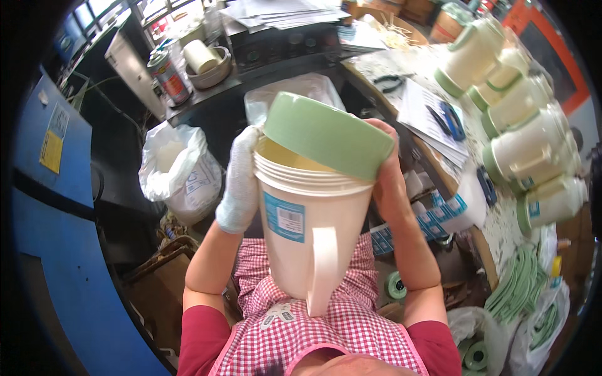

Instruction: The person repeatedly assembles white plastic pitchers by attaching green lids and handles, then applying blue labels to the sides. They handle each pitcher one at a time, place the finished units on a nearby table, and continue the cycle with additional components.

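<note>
A cream plastic jug point(295, 250) with a ridged rim, a handle and a blue label stands before my chest, its bottom against my checked apron. A green round lid point(326, 135) lies tilted over its mouth, raised at the left, where a gap shows the yellowish inside. My left hand point(241, 182), in a white knitted glove, holds the jug and lid edge from the left; its fingertips are partly hidden. On the other side my bare right hand point(387, 169) is closed around the lid's right edge, next to the jug's rim.
Several similar jugs with green ends point(527, 150) stand on the bench at right, near papers point(423, 113), pliers point(390, 81) and a label strip point(433, 219). Green strips point(517, 285) lie lower right. At left are a white plastic bag point(182, 169), a spray can point(169, 78) and a blue cabinet point(56, 250).
</note>
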The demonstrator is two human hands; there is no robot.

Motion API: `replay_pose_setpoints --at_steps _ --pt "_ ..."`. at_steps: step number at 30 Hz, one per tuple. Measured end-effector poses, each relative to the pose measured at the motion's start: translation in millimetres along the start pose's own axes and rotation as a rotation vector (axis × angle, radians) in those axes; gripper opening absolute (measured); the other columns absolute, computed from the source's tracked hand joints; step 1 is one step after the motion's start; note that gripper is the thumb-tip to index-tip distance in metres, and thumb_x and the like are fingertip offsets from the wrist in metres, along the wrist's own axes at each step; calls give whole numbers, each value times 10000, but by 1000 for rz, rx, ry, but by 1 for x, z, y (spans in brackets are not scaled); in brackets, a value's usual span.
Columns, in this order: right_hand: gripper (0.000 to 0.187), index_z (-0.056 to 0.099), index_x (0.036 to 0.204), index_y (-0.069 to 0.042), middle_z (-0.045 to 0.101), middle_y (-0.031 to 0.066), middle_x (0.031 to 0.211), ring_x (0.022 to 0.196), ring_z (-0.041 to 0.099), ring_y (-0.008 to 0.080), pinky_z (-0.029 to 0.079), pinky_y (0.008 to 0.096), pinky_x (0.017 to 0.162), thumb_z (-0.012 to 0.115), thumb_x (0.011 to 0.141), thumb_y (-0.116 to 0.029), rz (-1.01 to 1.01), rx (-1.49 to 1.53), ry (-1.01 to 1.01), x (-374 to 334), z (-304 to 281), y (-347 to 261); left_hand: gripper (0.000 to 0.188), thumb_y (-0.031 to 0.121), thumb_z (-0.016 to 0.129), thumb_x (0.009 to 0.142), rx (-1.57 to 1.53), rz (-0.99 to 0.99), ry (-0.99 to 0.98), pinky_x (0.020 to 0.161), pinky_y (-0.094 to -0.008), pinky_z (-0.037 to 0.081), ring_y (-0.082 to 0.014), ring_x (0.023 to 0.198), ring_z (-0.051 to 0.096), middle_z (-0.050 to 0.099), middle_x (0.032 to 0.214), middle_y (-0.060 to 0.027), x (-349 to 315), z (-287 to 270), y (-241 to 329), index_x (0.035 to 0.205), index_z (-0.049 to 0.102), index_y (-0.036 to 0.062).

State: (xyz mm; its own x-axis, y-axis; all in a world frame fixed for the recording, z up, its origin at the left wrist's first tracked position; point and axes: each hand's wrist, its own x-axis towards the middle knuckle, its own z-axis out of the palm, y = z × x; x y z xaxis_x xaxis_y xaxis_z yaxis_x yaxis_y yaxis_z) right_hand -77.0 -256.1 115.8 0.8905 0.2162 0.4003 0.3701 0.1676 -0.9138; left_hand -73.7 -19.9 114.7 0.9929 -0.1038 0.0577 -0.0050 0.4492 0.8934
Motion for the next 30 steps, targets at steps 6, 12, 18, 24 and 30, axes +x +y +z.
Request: replay_pose_setpoints --at_steps 6,12,18,24,30 --pt "576 438 1458 -98 571 60 1329 1256 567 157 481 337 1070 383 1122 -563 150 564 2 37 7 67 749 617 295 1114 87 191 -33 1132 -335 435 -175 1333 550 557 1478 -127 14 -24 -12 1522 447 8" --pt "580 461 1383 -102 524 184 1459 1256 601 228 507 350 1052 410 1096 -604 54 680 -31 41 32 91 690 621 374 1086 97 655 -68 1250 -430 308 -299 1498 405 390 1628 -217 37 -31 -33 1465 432 47" --pt "769 416 1413 -92 370 283 1613 1412 485 328 360 436 1200 521 992 -727 127 322 -86 32 19 62 973 691 872 713 180 776 -183 1212 -548 303 -264 1198 564 571 1229 -134 34 -54 -60 1313 451 51" --pt "1005 538 1373 -3 602 180 1316 1285 564 358 371 528 1173 1027 574 -365 -382 -284 -122 25 0 46 1279 841 897 428 494 644 -295 1251 -550 228 -317 1278 508 513 1272 -131 28 -73 -46 1336 485 40" --pt "936 537 1365 -38 571 158 1268 1262 511 374 395 518 1127 1009 604 -311 -192 -403 -150 10 -1 33 1245 507 1063 424 612 415 -292 1214 -514 322 -354 1380 458 441 1382 -167 7 -50 -8 1396 418 73"
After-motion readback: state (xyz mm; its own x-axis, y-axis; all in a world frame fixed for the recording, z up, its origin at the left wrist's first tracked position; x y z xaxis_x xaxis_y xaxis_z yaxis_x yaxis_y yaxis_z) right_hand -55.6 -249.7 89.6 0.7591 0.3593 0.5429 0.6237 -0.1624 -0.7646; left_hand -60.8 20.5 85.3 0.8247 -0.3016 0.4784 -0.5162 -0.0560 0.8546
